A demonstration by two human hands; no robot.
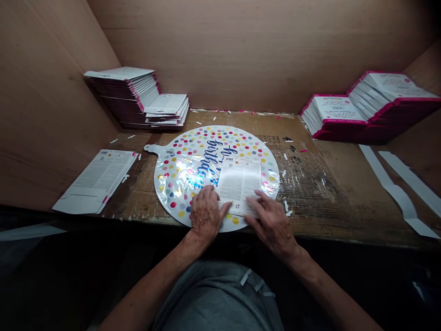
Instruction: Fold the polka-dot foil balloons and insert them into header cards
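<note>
Wooden panels [241, 55] close in the back and sides of your workspace in the head view, and brown cardboard and shiny tape cover much of the table [320, 184]. At its middle lies the round foil balloon [175, 184], flat, white with coloured dots, its neck pointing to your left and its blue lettering, with "birthday" readable, running sideways. On its near right part rests the white printed packet [241, 184], covering some of the lettering.

Your left hand [206, 211] lies on the balloon just beside the packet, its grip loose, thumb spread away from the fingers and reaching the packet's lower left corner. Your right hand [274, 225] is at the packet's lower right side, fingers blurred; you cannot tell from here whether that grip is clamped on the edge or merely over it.

To your left, near the front, sits a low pile of packets [96, 181]; behind it stand a tall stack [117, 85] and a shorter stack [168, 108]. Pink-edged stacks [334, 110] fill the back right. Long white strips [401, 197] lie at the right, and small white scraps [288, 213] dot the table.
</note>
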